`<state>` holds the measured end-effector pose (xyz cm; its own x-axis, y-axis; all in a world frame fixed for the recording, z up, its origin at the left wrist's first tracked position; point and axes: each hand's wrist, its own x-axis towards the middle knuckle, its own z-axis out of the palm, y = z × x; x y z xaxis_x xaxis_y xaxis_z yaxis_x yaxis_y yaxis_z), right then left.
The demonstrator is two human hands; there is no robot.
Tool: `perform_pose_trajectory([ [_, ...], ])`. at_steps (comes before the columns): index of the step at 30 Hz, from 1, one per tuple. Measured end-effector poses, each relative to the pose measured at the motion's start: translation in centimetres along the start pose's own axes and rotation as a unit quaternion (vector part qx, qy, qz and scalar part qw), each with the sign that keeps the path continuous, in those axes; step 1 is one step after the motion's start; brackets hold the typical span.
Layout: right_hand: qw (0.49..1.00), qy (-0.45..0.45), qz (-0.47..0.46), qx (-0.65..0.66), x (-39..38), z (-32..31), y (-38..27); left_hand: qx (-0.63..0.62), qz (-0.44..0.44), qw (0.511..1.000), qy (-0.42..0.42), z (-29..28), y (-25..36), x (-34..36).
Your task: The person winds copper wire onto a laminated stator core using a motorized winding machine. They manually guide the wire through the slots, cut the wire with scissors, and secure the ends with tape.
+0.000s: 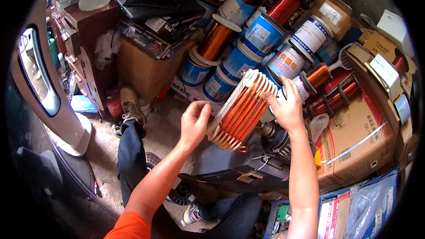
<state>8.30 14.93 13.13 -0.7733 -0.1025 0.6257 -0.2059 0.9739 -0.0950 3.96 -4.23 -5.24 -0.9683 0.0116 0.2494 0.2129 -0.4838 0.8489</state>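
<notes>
A copper-wound part (241, 110) with white ribbed edges and orange coils running lengthwise is held tilted at the centre, small wire loops at its lower end. My right hand (287, 106) grips its upper right side, thumb against the coils. My left hand (197, 117) is at its lower left, fingers curled together; what, if anything, they hold is hidden. Below the part, partly covered by it, is a dark metal machine (276, 137) with a shaft, on a dark bulky base (221, 163).
Stacked wire spools (252, 33) fill the back. Cardboard boxes (349, 137) crowd the right, above a cluttered tray (367, 208). Flat black devices (155, 6) lie on boxes at upper left. My legs and shoes (130, 106) are below, beside an empty-looking dark reel (181, 192) on the floor (102, 159).
</notes>
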Motion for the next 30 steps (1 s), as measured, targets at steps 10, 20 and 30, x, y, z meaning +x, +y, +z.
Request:
perform_pose_trajectory([
  [10, 0.992, 0.024, -0.05, -0.111, -3.5, 0.1, -3.5, 0.123, -0.098, 0.966, -0.203, 3.5, 7.6, 7.5],
  [20, 0.99, 0.035, -0.036, -0.128, -4.8, 0.2, -4.6, 0.229, 0.018, 0.946, -0.229, 5.0, 9.5, 8.9],
  [30, 0.993, 0.043, -0.029, -0.104, -5.3, 0.3, -4.9, 0.139, 0.276, 0.942, -0.132, 4.2, 6.1, 5.9],
])
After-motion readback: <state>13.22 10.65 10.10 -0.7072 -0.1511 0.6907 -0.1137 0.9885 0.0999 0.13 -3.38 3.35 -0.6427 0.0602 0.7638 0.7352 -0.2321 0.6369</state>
